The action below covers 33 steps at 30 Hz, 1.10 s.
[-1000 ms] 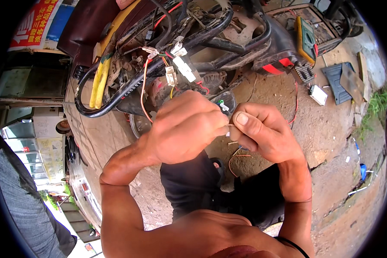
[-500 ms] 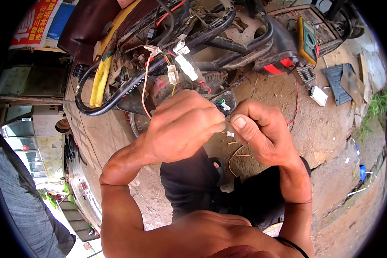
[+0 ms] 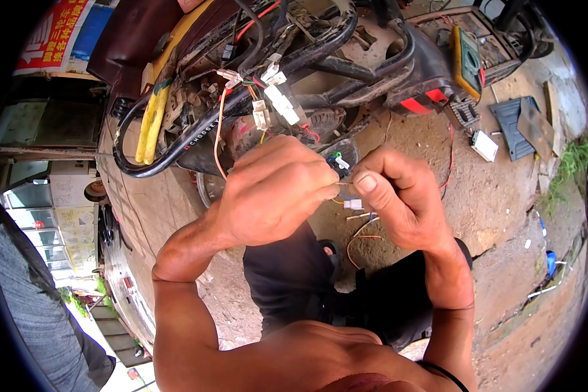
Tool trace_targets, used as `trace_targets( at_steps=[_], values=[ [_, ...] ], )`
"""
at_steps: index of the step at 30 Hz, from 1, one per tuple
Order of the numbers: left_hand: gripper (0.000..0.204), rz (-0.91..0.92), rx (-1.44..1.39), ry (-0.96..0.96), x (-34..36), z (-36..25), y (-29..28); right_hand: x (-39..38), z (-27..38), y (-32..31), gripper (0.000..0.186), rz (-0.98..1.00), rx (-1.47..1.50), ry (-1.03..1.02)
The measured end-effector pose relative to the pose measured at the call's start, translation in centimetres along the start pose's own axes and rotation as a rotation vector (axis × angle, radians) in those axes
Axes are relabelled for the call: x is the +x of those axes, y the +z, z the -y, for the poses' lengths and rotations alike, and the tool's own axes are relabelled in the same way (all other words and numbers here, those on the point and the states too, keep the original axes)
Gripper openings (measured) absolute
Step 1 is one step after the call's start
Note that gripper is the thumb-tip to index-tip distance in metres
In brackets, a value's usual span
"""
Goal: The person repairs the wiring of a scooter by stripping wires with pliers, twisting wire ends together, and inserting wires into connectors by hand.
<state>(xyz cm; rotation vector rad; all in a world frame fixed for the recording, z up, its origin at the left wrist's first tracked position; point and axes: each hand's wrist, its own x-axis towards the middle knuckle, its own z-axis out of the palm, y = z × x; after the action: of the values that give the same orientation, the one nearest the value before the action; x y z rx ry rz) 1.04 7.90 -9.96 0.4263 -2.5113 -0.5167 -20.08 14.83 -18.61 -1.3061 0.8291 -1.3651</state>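
Note:
Both hands meet in mid-air over my knees, a short stretch of thin wire (image 3: 344,183) taut between the fingertips. My left hand (image 3: 274,193) is closed, back upward, pinching one end of it. The other end sits between thumb and forefinger of my right hand (image 3: 402,199), also closed. Just below the fingertips hangs a small white connector (image 3: 353,204) with thin coloured wires. Beyond my left hand, a long white plug connector (image 3: 281,105) and a smaller white connector (image 3: 261,115) dangle from the black tubular vehicle frame (image 3: 196,137). An orange wire (image 3: 217,134) runs down behind my left wrist.
Yellow-handled pliers (image 3: 153,124) hang over the frame at left. A yellow-and-green multimeter (image 3: 466,62) rests on the right, near a black box with red patches (image 3: 419,98). A white block (image 3: 484,145) lies on the ground. Someone's grey trouser leg (image 3: 32,300) shows far left.
My fingertips have drawn slightly apart, so more of the thin wire shows between them. The small white connector below is now more exposed.

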Motion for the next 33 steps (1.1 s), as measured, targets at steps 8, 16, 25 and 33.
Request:
trace_targets(
  at_steps=[8, 16, 25, 33],
  values=[
    [0.024, -0.009, -0.010, -0.008, -0.1, 0.3, -0.2, 0.4, -0.1, 0.2, 0.020, 0.009, -0.007, -0.057],
    [0.022, -0.007, -0.009, -0.005, 0.4, 0.6, -0.1, 0.4, 0.4, -0.5, 0.021, 0.004, -0.018, 0.058],
    [0.022, -0.021, -0.013, -0.015, 0.3, 0.7, -0.2, 0.9, -0.4, 0.6, 0.021, -0.099, 0.094, -0.035],
    [0.022, -0.009, -0.002, -0.003, 0.3, 0.6, -0.6, 0.3, 0.0, 0.1, 0.020, 0.025, 0.060, 0.040]
  ],
)
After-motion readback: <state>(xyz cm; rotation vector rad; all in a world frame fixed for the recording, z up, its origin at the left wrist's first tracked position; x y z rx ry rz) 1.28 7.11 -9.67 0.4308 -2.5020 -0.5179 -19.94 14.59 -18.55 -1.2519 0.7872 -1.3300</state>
